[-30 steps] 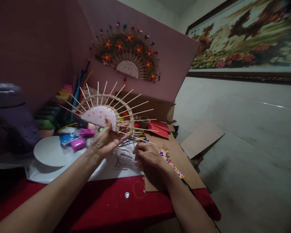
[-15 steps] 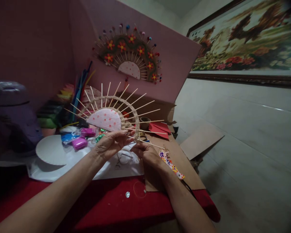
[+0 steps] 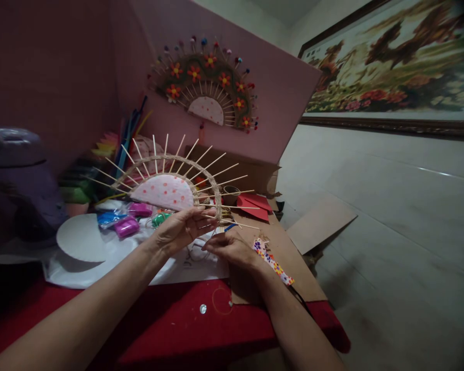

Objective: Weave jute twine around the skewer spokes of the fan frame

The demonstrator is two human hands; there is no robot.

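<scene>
A half-round fan frame (image 3: 163,191) with a white, red-dotted centre and thin sticks fanning outward is held up over the table. Twine (image 3: 212,172) runs in an arc through the sticks. My left hand (image 3: 187,224) grips the frame at its lower right edge, thumb on the front and fingers beneath. My right hand (image 3: 230,249) is just below the right end of the arc, its fingers pinched together on what looks like the loose twine, which shows only faintly. A decorated fan (image 3: 205,110) with orange flowers and coloured tips hangs on the pink board behind.
Clay packets (image 3: 127,225) and a white paper disc (image 3: 81,238) lie on the left, near a purple flask (image 3: 17,185). Red paper (image 3: 254,206) and a flower-patterned strip (image 3: 274,262) rest on cardboard (image 3: 294,281) at right. Red cloth (image 3: 158,319) covers the table.
The fan frame has shifted and tilted a little to the left in my left hand. My right hand has moved slightly down and left, away from the end of the arc.
</scene>
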